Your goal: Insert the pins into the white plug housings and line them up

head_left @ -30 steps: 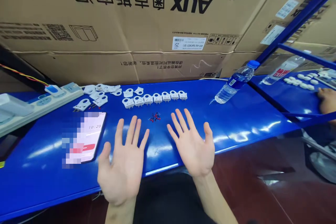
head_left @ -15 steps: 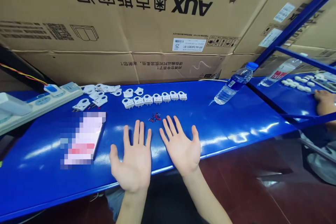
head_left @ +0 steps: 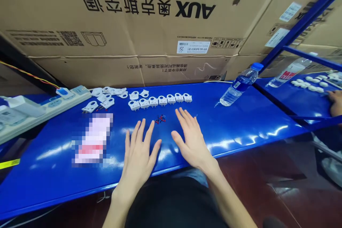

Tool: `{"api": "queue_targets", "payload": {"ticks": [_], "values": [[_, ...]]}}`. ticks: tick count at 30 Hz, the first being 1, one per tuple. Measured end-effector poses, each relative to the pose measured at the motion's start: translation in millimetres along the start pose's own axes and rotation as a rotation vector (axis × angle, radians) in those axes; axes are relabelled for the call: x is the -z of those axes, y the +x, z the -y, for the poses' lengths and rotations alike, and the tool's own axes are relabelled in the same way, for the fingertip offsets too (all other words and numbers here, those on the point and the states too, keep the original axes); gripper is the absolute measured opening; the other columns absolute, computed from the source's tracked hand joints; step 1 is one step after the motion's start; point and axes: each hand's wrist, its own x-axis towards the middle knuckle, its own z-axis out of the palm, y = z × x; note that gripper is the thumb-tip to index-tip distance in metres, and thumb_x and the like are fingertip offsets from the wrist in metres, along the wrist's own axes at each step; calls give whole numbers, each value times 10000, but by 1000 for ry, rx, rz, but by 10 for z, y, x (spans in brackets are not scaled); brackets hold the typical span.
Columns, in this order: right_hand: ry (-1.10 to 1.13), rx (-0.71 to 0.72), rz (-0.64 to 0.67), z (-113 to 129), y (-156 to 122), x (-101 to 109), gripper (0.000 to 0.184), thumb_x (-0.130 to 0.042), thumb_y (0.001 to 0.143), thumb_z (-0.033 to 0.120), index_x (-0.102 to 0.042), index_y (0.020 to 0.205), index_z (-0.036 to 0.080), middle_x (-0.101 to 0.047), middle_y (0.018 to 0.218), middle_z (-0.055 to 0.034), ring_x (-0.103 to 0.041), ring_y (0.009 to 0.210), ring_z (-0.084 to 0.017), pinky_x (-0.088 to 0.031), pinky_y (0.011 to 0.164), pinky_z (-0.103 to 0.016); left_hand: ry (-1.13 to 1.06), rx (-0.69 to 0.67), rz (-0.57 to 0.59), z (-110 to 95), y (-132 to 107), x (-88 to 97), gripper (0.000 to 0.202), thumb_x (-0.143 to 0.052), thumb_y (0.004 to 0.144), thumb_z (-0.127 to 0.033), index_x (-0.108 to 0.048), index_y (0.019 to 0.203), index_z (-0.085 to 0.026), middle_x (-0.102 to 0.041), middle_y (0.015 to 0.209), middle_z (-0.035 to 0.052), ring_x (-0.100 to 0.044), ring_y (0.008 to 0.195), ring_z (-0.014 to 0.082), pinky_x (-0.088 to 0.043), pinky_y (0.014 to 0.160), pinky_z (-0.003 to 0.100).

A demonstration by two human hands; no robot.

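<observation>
My left hand (head_left: 140, 149), palm down with fingers spread, is over the front of the blue table (head_left: 61, 178) and holds nothing. To its right my right hand (head_left: 191, 139) is also palm down, fingers stretched out and thumb apart, holding nothing. Just beyond and between the fingertips lies a small cluster of red and black wire pieces (head_left: 161, 119). Behind that stands a row of several white plugs (head_left: 162, 100) with ring-shaped handles, prongs toward me. Two more white ring plugs (head_left: 134, 95) sit behind the row's left end. A looser pile of white plug parts (head_left: 103, 98) lies further left.
A pixelated pink-and-white flat object (head_left: 93, 139) lies left of my hands. A power strip (head_left: 72, 96) with plugged-in adapters runs along the left. A water bottle (head_left: 240, 85) stands at right, near a blue frame (head_left: 283, 48). Another person's hand (head_left: 335, 101) shows at far right. Cardboard (head_left: 155, 35) rises behind.
Both hands have turned over from palms up to palms down. The right hand has shifted slightly forward and right. The view has moved a little; the plugs and wire pieces stay put.
</observation>
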Motion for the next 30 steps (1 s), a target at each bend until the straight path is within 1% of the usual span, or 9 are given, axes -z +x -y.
{"api": "queue_targets", "payload": {"ticks": [2, 6, 10, 12, 15, 18, 22, 26, 30], "values": [[-155, 1, 51, -68, 0, -113, 702, -470, 1034, 623, -326, 1649, 316, -239, 1739, -42, -123, 1633, -327, -18, 1298, -679, 68, -25, 31, 32, -20, -58, 572, -456, 1048, -470, -434, 1581, -264, -383, 1683, 138, -296, 1588, 337, -172, 1280, 654], [-298, -20, 97, -206, -49, -274, 698, -475, 1030, 627, -372, 1633, 293, -227, 1737, -85, -101, 1632, -350, -17, 1287, -695, 141, -38, 63, 46, -72, -122, 577, -431, 1048, -489, -482, 1552, -213, -394, 1667, 187, -296, 1583, 371, -205, 1254, 682], [-350, -20, 123, -245, -70, -270, 693, -472, 1034, 594, -404, 1619, 229, -257, 1724, -142, -122, 1626, -375, -32, 1275, -713, 172, -61, 74, 64, -4, -100, 581, -433, 1032, -480, -535, 1512, -169, -457, 1610, 240, -380, 1526, 432, -231, 1219, 715], [-376, 10, 161, -242, -13, -183, 697, -506, 1022, 587, -427, 1606, 216, -290, 1713, -154, -165, 1616, -387, -63, 1276, -708, 182, -85, 83, 87, 104, -52, 568, -459, 1012, -494, -601, 1440, -148, -561, 1505, 258, -474, 1444, 453, -269, 1201, 705], [-443, 84, 162, -271, 229, 61, 670, -538, 1020, 526, -413, 1611, 236, -334, 1700, -137, -223, 1602, -374, -108, 1283, -685, 226, -111, 119, 111, 312, 30, 487, -392, 1039, -427, -647, 1345, -148, -713, 1232, 215, -639, 1203, 403, -412, 1111, 625], [-513, 132, 86, -377, 641, 378, 668, -542, 1017, 445, -365, 1629, 242, -340, 1696, -137, -287, 1574, -372, -210, 1267, -662, 283, -137, 124, 88, 500, 51, 430, -395, 1043, -393, -630, 1332, -177, -734, 1097, 154, -686, 1037, 336, -516, 962, 495], [-719, 118, 186, -611, 1204, 712, 750, -593, 973, 306, -309, 1643, 126, -355, 1667, -224, -344, 1531, -430, -284, 1233, -655, 290, -144, 130, 16, 687, -66, 375, -415, 1039, -341, -631, 1295, -172, -718, 1075, 140, -687, 982, 308, -513, 881, 423], [-785, 50, 342, -845, 1510, 800, 802, -684, 888, 209, -361, 1618, 125, -472, 1589, -223, -512, 1409, -405, -444, 1145, -533, 262, -157, 112, 4, 824, -225, 316, -461, 1012, -299, -633, 1243, -169, -700, 1111, 147, -665, 1039, 319, -502, 872, 415], [-712, 128, 360, -1002, 1557, 742, 604, -645, 916, 225, -515, 1501, 147, -603, 1456, -170, -581, 1316, -318, -486, 1081, -420, 132, -165, 74, 78, 891, -290, 243, -475, 990, -255, -626, 1170, -195, -707, 1088, 103, -660, 1037, 283, -509, 874, 397]]}}
